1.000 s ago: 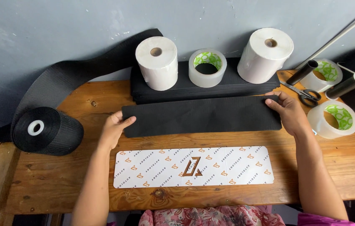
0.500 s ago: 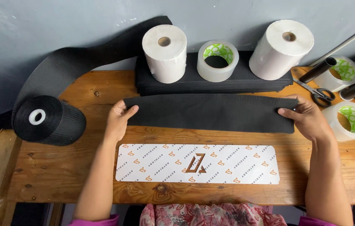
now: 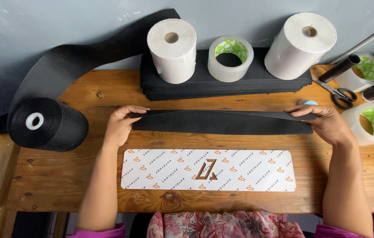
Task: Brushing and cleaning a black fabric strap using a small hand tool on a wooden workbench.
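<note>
Nearest edge: white printed card point(image 3: 208, 170) lies flat on the table point(image 3: 41, 185), just below the work. Above it, both hands pinch the ends of a black strip point(image 3: 222, 122): left hand point(image 3: 120, 123) with fingers curled over the left end, thumb under; right hand point(image 3: 323, 121) closed the same way on the right end. The strip spans the table between them, top layer lifted a little and folding over, so it looks doubled lengthwise; matte, woven, limp. Risk: uneven pull from either hand would likely skew the fold and leave the edges misaligned; a loose pinch could let the upper layer spring open. Scissors point(image 3: 339, 91) and a tape roll point(image 3: 370, 123) sit near the right hand, so a wide elbow move could knock them. Far side: black stack point(image 3: 222, 83) carrying two white rolls point(image 3: 172, 50) and a tape ring; black webbing spool point(image 3: 46, 124) at left.
</note>
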